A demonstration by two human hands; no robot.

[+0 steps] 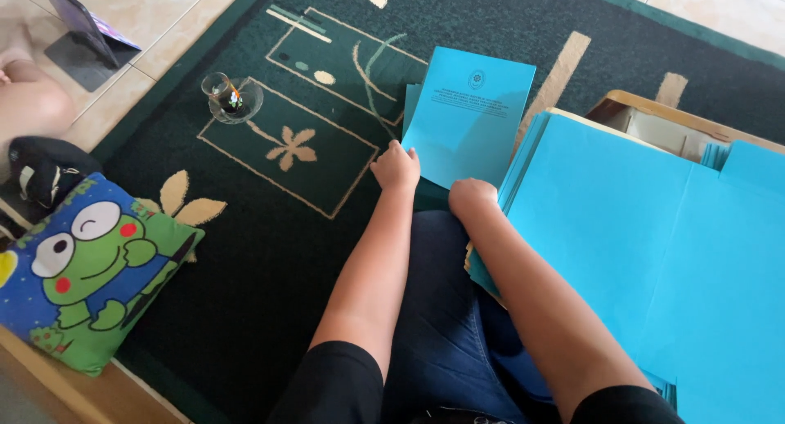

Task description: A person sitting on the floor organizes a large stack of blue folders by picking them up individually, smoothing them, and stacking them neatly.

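Head view — left hand [396, 166] and right hand [472, 197], both curled, grip the near edge of a blue booklet [470, 117] lying on the dark rug [270, 252], beside the blue sheet stack [621, 228]. Best squared flat — edges aligned, no creasing.

one head-worn view, steeply downward, close above the carpet [245, 269]
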